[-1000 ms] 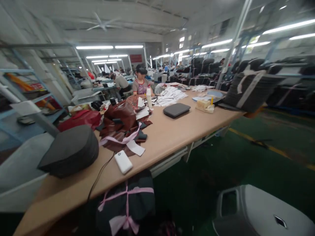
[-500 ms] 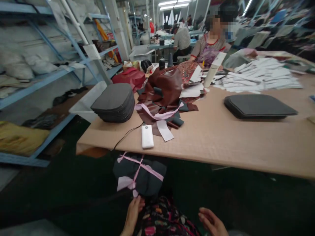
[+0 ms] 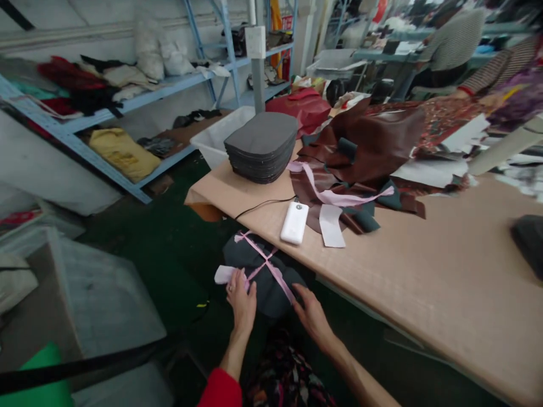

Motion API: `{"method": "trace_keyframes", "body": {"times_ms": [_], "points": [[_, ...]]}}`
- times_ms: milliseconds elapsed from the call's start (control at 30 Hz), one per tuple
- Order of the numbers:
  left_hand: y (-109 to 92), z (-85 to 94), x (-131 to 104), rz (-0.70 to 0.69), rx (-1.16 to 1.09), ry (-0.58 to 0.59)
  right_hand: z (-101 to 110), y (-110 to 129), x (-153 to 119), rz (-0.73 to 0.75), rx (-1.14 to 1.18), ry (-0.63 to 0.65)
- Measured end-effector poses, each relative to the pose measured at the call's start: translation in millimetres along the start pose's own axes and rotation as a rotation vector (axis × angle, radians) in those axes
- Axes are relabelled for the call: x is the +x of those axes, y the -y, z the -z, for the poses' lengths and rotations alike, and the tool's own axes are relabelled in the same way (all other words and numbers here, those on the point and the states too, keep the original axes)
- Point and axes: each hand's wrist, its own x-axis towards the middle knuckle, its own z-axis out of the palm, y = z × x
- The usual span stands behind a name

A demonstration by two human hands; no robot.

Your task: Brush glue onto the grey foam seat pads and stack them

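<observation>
A dark grey bundle (image 3: pixel 271 294), tied crosswise with pink strips (image 3: pixel 278 276), is in front of me, below the table's front edge. My left hand (image 3: pixel 242 299) is at its left side, fingers closed round the loose pink strip near a pale end piece (image 3: pixel 224 275). My right hand (image 3: pixel 313 314) grips the bundle's right edge, fingertips on the dark material beside a strip. The underside of the bundle and what bears it are hidden.
Along the brown table (image 3: pixel 407 271) are a white power bank (image 3: pixel 294 223) with a cable, a stack of dark panels (image 3: pixel 262 148) and brown leather scraps (image 3: pixel 373 135). A grey bin (image 3: pixel 106 299) stands left, near blue shelves (image 3: pixel 165 90). A co-worker's arm (image 3: pixel 487 85) reaches in at upper right.
My view has swung left. My right hand has come in from the right onto the bundle's edge. My left hand has moved up onto the pink strip.
</observation>
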Motion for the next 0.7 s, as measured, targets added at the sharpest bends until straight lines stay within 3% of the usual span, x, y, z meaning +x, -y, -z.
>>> {"method": "trace_keyframes", "body": {"times_ms": [100, 233, 433, 567, 700], "points": [[15.6, 5.6, 19.4, 0.174, -0.039, -0.126, -4.8, -1.4, 13.5, 0.121, -0.110, 0.049], [38.5, 3.8, 41.0, 0.260, -0.169, -0.144, -6.6, -3.0, 14.7, 0.202, -0.212, 0.060], [53.6, 22.8, 48.5, 0.241, -0.370, -0.169, -31.3, 49.1, 44.8, 0.427, -0.125, 0.149], [51.6, 36.3, 45.2, 0.244, -0.544, -0.133, -57.8, 79.4, 79.7, 0.365, -0.198, 0.220], [40.8, 36.5, 44.6, 0.321, -0.824, -0.056, -77.1, 75.6, 97.4, 0.288, -0.236, 0.234]]}}
